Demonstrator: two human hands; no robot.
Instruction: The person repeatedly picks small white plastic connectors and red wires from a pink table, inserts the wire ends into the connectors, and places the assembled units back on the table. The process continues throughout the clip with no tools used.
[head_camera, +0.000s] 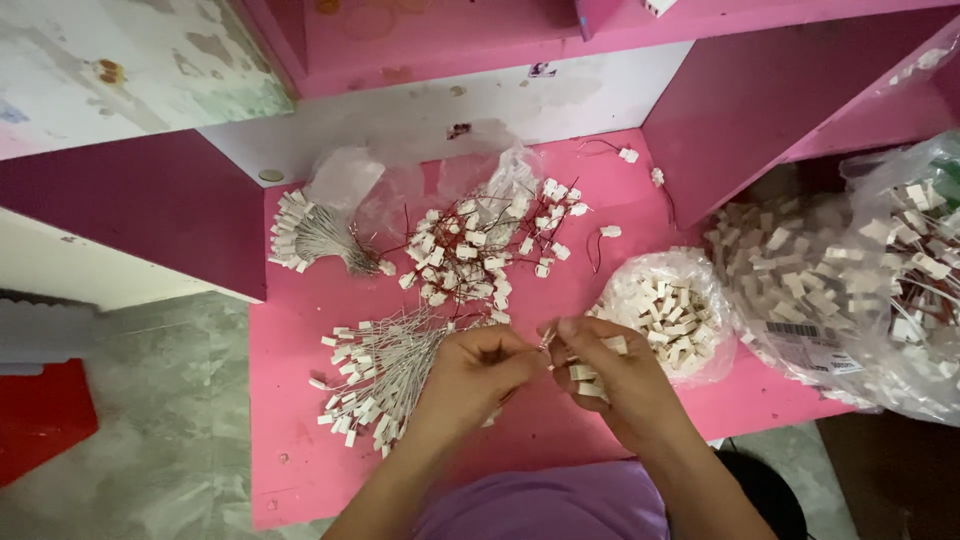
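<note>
1. The left hand (478, 372) is curled near the middle of the pink table (300, 470), its fingertips pinched shut on a thin wire (545, 343) that runs up toward the right hand.
2. The right hand (615, 378) meets it just to the right, thumb and forefinger closed on the same wire, with a few small white connectors (583, 378) tucked in the palm and lower fingers.
3. The wire thus sits right between the two sets of fingertips; it is too fine to tell more about it.
4. Just left of the left hand, touching the wrist, lies a fan of grey wires with white ends (372, 372).
5. Farther away, a loose heap of red wires with white plugs (480, 250) spreads beside a crumpled clear bag (345, 180).
6. On the far left lies a tied bundle of grey wires (315, 235).
7. Just right of the right hand stands an open bag of white connectors (670, 310).
8. A larger clear bag of parts (860, 290) fills the right edge.
</note>
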